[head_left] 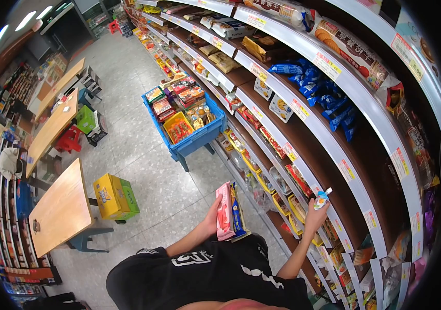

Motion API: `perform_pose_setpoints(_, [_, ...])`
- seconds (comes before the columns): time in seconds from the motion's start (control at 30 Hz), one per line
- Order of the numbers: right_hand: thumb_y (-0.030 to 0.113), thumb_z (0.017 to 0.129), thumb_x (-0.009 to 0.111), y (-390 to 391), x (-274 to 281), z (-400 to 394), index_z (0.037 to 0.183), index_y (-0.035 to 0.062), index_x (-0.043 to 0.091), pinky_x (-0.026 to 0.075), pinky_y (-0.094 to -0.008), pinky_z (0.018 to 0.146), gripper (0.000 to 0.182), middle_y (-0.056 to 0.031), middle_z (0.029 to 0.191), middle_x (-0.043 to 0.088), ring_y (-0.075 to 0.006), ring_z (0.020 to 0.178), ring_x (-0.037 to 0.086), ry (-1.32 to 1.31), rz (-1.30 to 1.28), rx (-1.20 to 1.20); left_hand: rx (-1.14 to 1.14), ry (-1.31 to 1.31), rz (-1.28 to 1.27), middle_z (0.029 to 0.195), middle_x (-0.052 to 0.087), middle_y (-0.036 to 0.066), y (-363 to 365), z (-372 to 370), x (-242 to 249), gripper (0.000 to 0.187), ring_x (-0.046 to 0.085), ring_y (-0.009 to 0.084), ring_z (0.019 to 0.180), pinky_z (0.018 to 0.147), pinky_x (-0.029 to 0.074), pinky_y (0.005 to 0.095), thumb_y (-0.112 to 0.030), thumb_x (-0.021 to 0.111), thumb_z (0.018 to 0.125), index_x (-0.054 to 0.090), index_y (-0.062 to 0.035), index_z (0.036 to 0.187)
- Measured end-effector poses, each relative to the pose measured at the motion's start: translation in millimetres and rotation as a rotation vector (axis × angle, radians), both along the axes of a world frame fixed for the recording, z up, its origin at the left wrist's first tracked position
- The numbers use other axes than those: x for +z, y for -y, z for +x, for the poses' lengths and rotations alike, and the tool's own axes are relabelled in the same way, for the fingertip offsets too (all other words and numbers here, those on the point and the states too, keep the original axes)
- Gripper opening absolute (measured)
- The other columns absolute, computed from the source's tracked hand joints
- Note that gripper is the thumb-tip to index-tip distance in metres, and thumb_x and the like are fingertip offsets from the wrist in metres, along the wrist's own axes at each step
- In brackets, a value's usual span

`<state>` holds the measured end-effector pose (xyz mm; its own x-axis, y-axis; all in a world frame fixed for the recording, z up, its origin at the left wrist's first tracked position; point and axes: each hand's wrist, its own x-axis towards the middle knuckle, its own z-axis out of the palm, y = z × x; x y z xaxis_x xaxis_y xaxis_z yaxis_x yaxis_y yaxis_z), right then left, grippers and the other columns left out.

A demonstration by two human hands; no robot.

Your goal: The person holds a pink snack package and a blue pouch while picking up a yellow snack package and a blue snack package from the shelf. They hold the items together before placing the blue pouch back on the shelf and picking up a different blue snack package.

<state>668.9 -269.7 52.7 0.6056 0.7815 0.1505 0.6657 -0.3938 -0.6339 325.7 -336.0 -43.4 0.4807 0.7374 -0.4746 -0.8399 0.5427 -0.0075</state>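
Observation:
My left hand (211,216) is wrapped round the side of a pink package (223,211), with a dark blue and yellow package (238,213) lying against it, both in front of my body. At the shelf edge on the right, my right hand (315,216) is closed on a small white and blue packet (321,198). Red packages (298,179) lie on the shelf just beyond that hand. Blue-wrapped snacks (308,82) sit in a loose heap on a higher shelf.
A blue crate (198,140) full of snack packages stands in the aisle. Left of it are a yellow and green box (112,197) on the floor and a wooden table (64,206). Curved shelves with price-tag rails (329,67) run along my right side.

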Motion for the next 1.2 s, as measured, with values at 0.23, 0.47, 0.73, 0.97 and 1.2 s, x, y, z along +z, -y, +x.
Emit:
perform_pose_setpoints(0.23, [0.030, 0.084, 0.067, 0.5, -11.7, 8.9, 0.118, -0.0005, 0.049, 0.047, -0.0515, 0.075, 0.049, -0.0286, 0.092, 0.065, -0.0464, 0.088, 0.062, -0.037, 0.046, 0.062, 0.001, -0.001, -0.014, 0.109, 0.065, 0.017, 5.5, -0.4, 7.5, 0.056, 0.064, 0.0348, 0.098, 0.092, 0.050, 0.0525, -0.055, 0.050, 0.092, 0.058, -0.0073, 0.120])
perform_pose_setpoints(0.47, [0.030, 0.085, 0.065, 1.0, 5.9, 2.7, 0.119, -0.0019, 0.047, 0.048, -0.0503, 0.076, 0.050, -0.0289, 0.093, 0.065, -0.0457, 0.089, 0.063, 0.039, -0.037, 0.059, 0.015, 0.060, -0.020, 0.108, 0.066, 0.015, 5.6, 0.7, 6.0, 0.054, 0.065, 0.0317, 0.099, 0.093, 0.050, 0.0491, -0.054, 0.053, 0.092, 0.059, -0.0071, 0.119])
perform_pose_setpoints(0.73, [0.032, 0.082, 0.071, 2.7, 11.1, 8.7, 0.116, 0.0020, 0.052, 0.048, -0.0442, 0.076, 0.049, -0.0222, 0.096, 0.067, -0.0391, 0.090, 0.065, -0.125, -0.024, 0.072, 0.014, -0.047, 0.003, 0.108, 0.066, 0.015, 4.6, -0.8, 4.2, 0.056, 0.064, 0.0314, 0.099, 0.093, 0.050, 0.0477, -0.054, 0.052, 0.092, 0.058, -0.0057, 0.119])
perform_pose_setpoints(0.97, [0.025, 0.081, 0.071, 3.8, -1.9, 14.9, 0.113, 0.0023, 0.056, 0.048, -0.0407, 0.077, 0.042, -0.0187, 0.095, 0.067, -0.0341, 0.088, 0.066, -0.147, 0.113, 0.085, 0.001, 0.002, 0.018, 0.109, 0.066, 0.016, 0.2, -0.8, 9.0, 0.056, 0.064, 0.0327, 0.099, 0.092, 0.050, 0.0500, -0.055, 0.051, 0.092, 0.058, -0.0064, 0.120])
perform_pose_setpoints(1.2, [0.013, 0.079, 0.068, 4.2, -8.6, 24.8, 0.106, -0.0001, 0.061, 0.048, -0.0356, 0.076, 0.031, -0.0121, 0.091, 0.068, -0.0223, 0.082, 0.065, -0.282, 0.158, 0.117, -0.018, -0.019, 0.029, 0.110, 0.065, 0.019, -1.4, 2.3, 12.3, 0.057, 0.063, 0.0343, 0.102, 0.093, 0.049, 0.0512, -0.055, 0.049, 0.093, 0.057, -0.0059, 0.121])
